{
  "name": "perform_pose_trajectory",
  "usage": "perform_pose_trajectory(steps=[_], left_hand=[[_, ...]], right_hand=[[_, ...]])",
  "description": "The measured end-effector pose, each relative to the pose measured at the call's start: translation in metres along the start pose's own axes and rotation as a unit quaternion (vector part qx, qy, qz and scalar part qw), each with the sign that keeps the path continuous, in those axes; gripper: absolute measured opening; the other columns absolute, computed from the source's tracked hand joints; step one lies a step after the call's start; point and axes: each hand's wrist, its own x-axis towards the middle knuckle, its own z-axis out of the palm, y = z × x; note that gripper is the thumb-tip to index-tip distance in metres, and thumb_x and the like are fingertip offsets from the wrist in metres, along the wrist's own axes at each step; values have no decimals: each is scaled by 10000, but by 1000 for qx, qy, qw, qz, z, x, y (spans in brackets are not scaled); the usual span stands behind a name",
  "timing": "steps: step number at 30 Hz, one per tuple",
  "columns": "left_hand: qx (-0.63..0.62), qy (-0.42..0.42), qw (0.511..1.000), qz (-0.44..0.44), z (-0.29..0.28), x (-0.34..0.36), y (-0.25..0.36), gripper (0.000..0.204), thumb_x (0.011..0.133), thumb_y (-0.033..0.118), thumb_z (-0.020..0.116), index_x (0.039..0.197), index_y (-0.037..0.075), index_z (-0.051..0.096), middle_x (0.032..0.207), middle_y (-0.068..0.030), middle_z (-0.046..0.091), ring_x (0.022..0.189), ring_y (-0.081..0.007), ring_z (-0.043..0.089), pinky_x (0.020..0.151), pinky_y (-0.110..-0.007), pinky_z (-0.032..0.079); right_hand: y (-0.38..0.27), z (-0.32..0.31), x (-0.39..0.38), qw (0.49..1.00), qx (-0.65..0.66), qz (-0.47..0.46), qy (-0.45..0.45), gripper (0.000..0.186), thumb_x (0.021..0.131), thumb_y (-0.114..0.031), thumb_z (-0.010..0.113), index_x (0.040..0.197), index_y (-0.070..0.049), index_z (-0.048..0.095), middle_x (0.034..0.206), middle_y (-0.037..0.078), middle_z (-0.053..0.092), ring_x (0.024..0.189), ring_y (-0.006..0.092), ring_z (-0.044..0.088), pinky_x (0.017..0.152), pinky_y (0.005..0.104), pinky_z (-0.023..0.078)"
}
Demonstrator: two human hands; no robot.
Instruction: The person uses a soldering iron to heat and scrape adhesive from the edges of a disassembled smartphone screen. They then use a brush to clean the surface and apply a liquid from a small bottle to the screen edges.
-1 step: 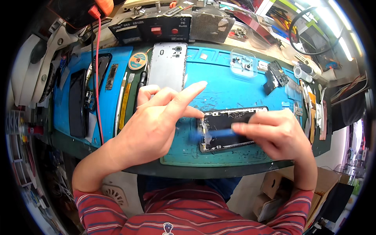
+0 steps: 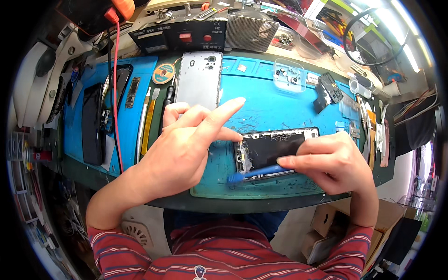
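Note:
My right hand [image 2: 333, 161] pinches a slim blue brush [image 2: 259, 172]. The brush's bristle end points left, by the near left corner of an opened phone frame [image 2: 273, 148]. That frame lies flat on the blue mat, dark inside with a pale, chipped rim; the right hand covers its near right part. My left hand [image 2: 184, 147] holds nothing: its index finger stretches over the mat and the thumb tip touches the frame's far left corner. Its other fingers are loosely bent. Beyond the left hand lies a silver phone back cover [image 2: 198, 77], partly hidden by it.
A clear box of small parts [image 2: 289, 77] and a black phone part [image 2: 328, 92] sit at the back right. Left are a black phone [image 2: 92, 123], a hanging red cable [image 2: 116, 93], a solder wick spool [image 2: 164, 73] and tweezers-like tools. A black-fronted device [image 2: 184, 37] stands behind.
The brush has swung toward me, from across the frame's left end to its near left corner, and is less blurred. My left hand has stayed in place.

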Motion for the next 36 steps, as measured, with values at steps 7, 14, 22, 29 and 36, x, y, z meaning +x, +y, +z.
perform_pose_trajectory(steps=[7, 14, 22, 29, 36], left_hand=[[5, -3, 1000, 4, -1, 0, -1, 894, 778, -142, 504, 1658, -18, 411, 1264, -20, 830, 1131, -264, 599, 1126, -414, 303], [12, 5, 1000, 10, 0, -1, -1, 888, 779, -146, 500, 1654, -15, 423, 1256, -13, 831, 1128, -251, 597, 1124, -415, 303], [21, -1, 1000, 3, -2, 1, 2, 884, 776, -149, 500, 1648, -19, 430, 1254, -9, 832, 1129, -245, 595, 1122, -417, 301], [23, 0, 1000, 5, -1, 0, 1, 886, 775, -153, 494, 1648, -18, 431, 1252, -6, 832, 1128, -244, 595, 1126, -418, 296], [28, 2, 1000, 9, -1, -1, 1, 888, 773, -158, 490, 1648, -14, 433, 1244, -8, 834, 1130, -240, 598, 1123, -416, 295]], right_hand=[[1, -2, -3, 1000, -12, -4, 22, 454, 820, 22, 760, 1250, -100, 836, 838, 44, 698, 662, 239, 685, 555, 362, 503], [2, 3, -7, 997, -51, 8, 56, 474, 807, -10, 768, 1259, -137, 837, 833, 29, 691, 652, 238, 681, 544, 367, 509], [0, 12, -7, 996, -51, 11, 70, 413, 793, -36, 781, 1192, -100, 865, 791, 48, 686, 625, 218, 673, 533, 343, 486], [-1, 2, -9, 1000, -15, 6, -3, 456, 815, -1, 761, 1238, -150, 843, 834, 9, 685, 643, 224, 676, 521, 368, 500], [0, 2, -11, 1000, 21, -7, 9, 455, 807, 3, 760, 1239, -110, 847, 812, 34, 693, 624, 223, 666, 524, 359, 481]])
